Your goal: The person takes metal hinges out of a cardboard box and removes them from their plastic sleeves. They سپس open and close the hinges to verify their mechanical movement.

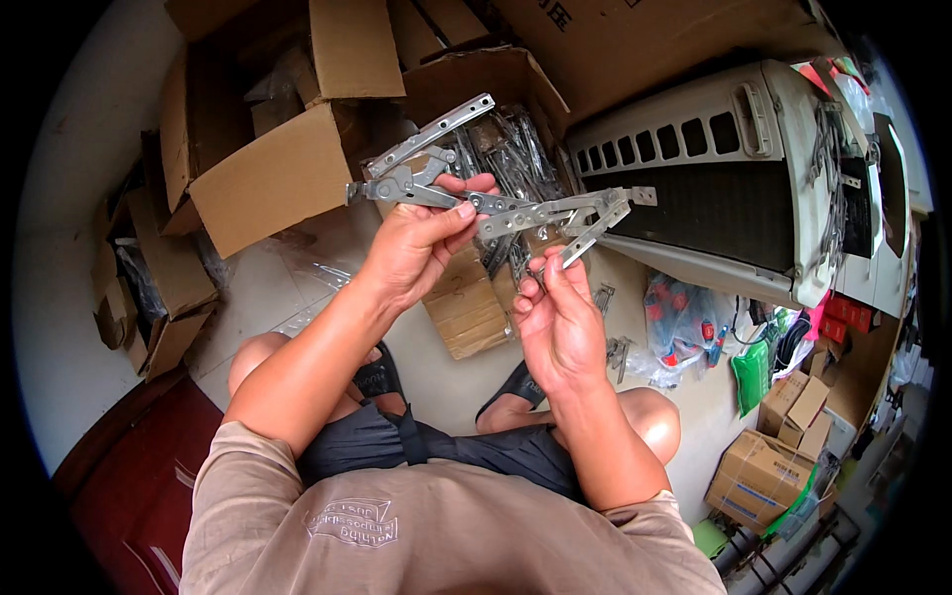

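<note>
A silvery jointed metal hinge [540, 215] with flat, hole-punched arms is held up in front of me, unfolded. My left hand [426, 243] is closed around its middle, thumb pressed on a flat arm. Beyond that thumb, more jointed bars and a long channel-shaped rail [436, 131] spread up and left; whether they belong to the same hinge, I cannot tell. My right hand [560, 322] pinches the lower end of a short arm between thumb and fingers. Behind the hinge, an open cardboard box [526, 71] holds many similar metal pieces [516, 149] in clear plastic.
Another open carton [268, 183] stands at left, with a smaller torn one [164, 273] beside it. A grey-white slotted appliance casing [684, 178] lies at right. Farther right are plastic-bagged items [679, 317], a green packet [751, 377] and a taped carton [759, 481]. Loose metal parts [617, 357] lie on the floor.
</note>
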A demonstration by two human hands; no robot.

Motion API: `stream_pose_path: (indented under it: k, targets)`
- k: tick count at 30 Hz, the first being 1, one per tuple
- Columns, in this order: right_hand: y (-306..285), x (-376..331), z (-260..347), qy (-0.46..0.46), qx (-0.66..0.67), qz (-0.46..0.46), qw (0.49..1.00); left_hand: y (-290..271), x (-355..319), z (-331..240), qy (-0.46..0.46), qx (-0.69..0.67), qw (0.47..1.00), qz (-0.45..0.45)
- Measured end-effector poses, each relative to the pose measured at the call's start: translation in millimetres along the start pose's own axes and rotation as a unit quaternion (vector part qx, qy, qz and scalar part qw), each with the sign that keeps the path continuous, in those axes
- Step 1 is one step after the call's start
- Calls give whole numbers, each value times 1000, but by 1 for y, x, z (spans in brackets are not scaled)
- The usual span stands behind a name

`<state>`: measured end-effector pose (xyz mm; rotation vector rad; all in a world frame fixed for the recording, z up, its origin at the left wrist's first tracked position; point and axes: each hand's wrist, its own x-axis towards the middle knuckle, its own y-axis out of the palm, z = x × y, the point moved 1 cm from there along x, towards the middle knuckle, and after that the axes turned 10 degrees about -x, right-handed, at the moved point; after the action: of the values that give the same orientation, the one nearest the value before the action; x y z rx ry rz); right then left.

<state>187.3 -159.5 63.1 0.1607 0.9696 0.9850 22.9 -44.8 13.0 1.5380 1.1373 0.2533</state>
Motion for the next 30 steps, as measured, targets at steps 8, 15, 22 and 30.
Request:
stream_pose_path:
  k: [8,15,22,30]
  targets:
    - [-3,4,5,-34,2,-30,999,1,-1,3,-6,-37,999,16]
    - [-2,3,5,-41,-6,-32,999,2,-2,4,-7,-37,999,18]
    - [1,1,6,-46,-10,-29,998,2,-3,4,-5,-37,999,17]
    - [-1,-1,12,-61,-7,-57,997,1,-4,4,2,-42,999,9]
